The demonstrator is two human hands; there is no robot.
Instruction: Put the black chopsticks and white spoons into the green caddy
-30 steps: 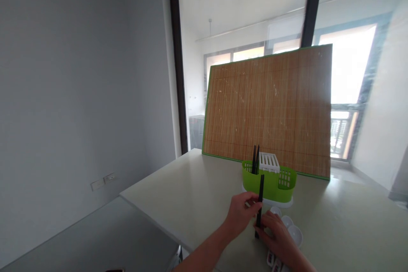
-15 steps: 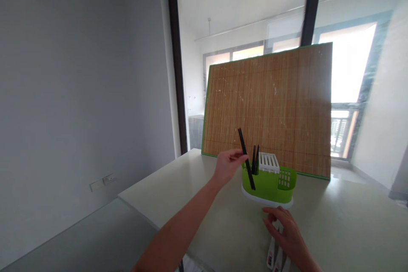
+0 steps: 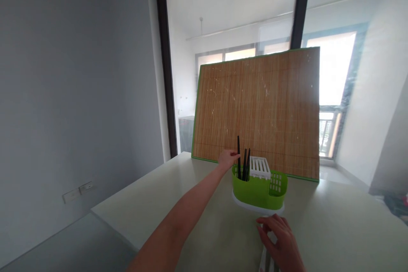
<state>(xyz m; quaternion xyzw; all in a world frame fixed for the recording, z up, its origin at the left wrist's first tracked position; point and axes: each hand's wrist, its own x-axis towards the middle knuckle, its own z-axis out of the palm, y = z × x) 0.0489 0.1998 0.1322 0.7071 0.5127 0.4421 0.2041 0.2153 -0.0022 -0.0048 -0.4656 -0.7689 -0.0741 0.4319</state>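
Observation:
My left hand [image 3: 230, 158] is closed on black chopsticks [image 3: 238, 146], gripped partway up. They stand nearly upright, their lower ends inside the left compartment of a green cutlery holder [image 3: 251, 193]. Beside them in that compartment lean several other black chopsticks [image 3: 246, 163]. A white slatted piece [image 3: 260, 166] covers the holder's middle, and its right compartment has perforated walls. In front of the holder, my right hand [image 3: 278, 236] hovers with bent fingers, thumb and index apart, nothing visible between them. Under it lie white-handled utensils [image 3: 263, 260], partly hidden by the hand and the frame's edge.
The holder's white base [image 3: 255, 209] rests on a pale table [image 3: 178, 182]. Behind it a bamboo board [image 3: 258, 110] with green edging leans near a dark-framed glass partition [image 3: 164, 63]. A grey wall [image 3: 79, 93] with sockets stands to the left.
The chopsticks in my left hand went from tilted in front of the holder to nearly upright inside its left compartment. My right hand stays over the utensils. The view has shifted slightly right.

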